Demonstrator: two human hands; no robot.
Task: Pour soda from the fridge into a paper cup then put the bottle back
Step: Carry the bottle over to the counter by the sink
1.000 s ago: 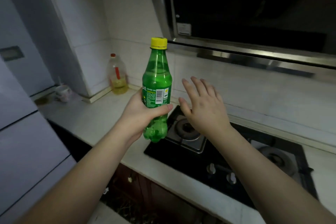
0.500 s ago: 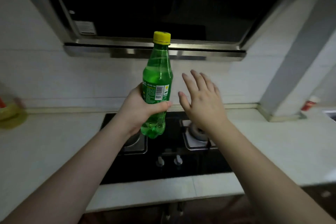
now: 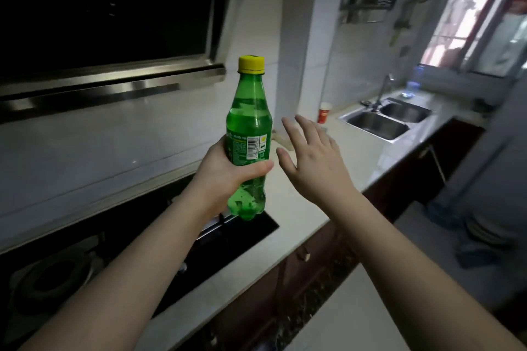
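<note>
My left hand (image 3: 225,177) grips a green soda bottle (image 3: 249,122) around its middle and holds it upright in the air over the right end of the stove. Its yellow cap (image 3: 251,63) is screwed on. My right hand (image 3: 312,157) hovers just right of the bottle, fingers spread, holding nothing and not touching it. A red and white paper cup (image 3: 324,112) stands upright on the white counter (image 3: 342,168) farther back, against the wall pillar and left of the sink.
A black gas stove (image 3: 171,236) fills the counter at lower left under a steel range hood (image 3: 114,85). A double steel sink (image 3: 387,120) with a tap sits at the far right below a window. Dark cabinet doors (image 3: 413,174) run under the counter.
The view has swung right, from the fridge and stove toward the counter with the cup and sink. Both hands keep the same pose, the bottle still upright in my left hand.
</note>
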